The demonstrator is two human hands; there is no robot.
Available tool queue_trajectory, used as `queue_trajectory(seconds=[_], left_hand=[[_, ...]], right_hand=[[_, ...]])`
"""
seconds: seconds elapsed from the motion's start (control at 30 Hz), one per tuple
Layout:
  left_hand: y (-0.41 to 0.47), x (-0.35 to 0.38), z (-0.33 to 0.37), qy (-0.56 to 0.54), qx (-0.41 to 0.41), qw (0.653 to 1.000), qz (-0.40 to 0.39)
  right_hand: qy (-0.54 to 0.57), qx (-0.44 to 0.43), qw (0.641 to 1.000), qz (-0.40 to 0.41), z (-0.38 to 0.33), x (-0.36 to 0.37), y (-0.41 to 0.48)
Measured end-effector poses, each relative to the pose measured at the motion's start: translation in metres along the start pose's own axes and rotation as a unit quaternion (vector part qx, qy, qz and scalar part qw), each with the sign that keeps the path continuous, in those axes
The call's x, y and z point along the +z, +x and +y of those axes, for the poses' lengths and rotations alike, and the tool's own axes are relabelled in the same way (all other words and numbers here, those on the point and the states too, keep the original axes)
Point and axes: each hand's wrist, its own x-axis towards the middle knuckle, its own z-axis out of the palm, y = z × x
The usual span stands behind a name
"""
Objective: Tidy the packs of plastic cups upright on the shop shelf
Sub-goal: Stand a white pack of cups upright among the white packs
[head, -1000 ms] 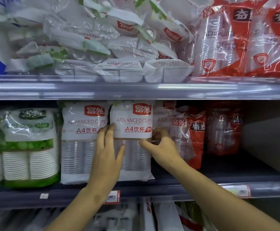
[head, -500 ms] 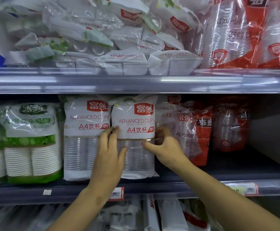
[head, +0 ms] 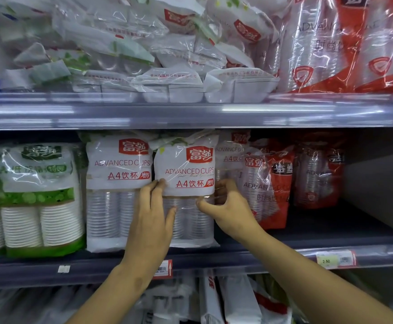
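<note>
A white pack of clear plastic cups [head: 186, 174], labelled ADVANCED CUPS, stands upright on the middle shelf [head: 237, 256]. My left hand [head: 151, 220] lies flat against its left side and front. My right hand [head: 226, 206] grips its right edge, thumb on the front. A matching white pack [head: 116, 183] stands upright just to the left, touching it. Behind my right hand another white pack [head: 229, 153] is partly hidden. Red packs of cups [head: 270, 183] lean to the right of it.
Green packs of paper cups [head: 36, 197] stand at the left of the same shelf. The upper shelf holds a jumbled heap of white packs [head: 144, 54] and tall red packs [head: 354, 43]. The shelf's right end [head: 366, 225] is bare. A price tag [head: 333, 260] sits on the rail.
The white pack between my hands has shifted slightly right and forward and now stands straighter. Both hands have stayed on its sides. The camera has tilted a little downward.
</note>
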Motion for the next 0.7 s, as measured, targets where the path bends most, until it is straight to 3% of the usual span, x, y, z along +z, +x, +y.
queue_trajectory(seconds=[0.43,0.6,0.7], left_hand=[[-0.004,0.002,0.016,-0.05,-0.04,0.998,-0.011],[-0.004,-0.004,0.024,-0.051,-0.056,0.997,0.006],[-0.006,-0.008,0.037,-0.088,-0.025,0.996,0.012]], right_hand=[[0.006,0.011,1.0,-0.023,-0.004,-0.006,-0.011],[-0.01,0.006,1.0,0.0,-0.004,-0.016,-0.014],[-0.033,0.008,0.999,0.019,-0.004,-0.025,-0.016]])
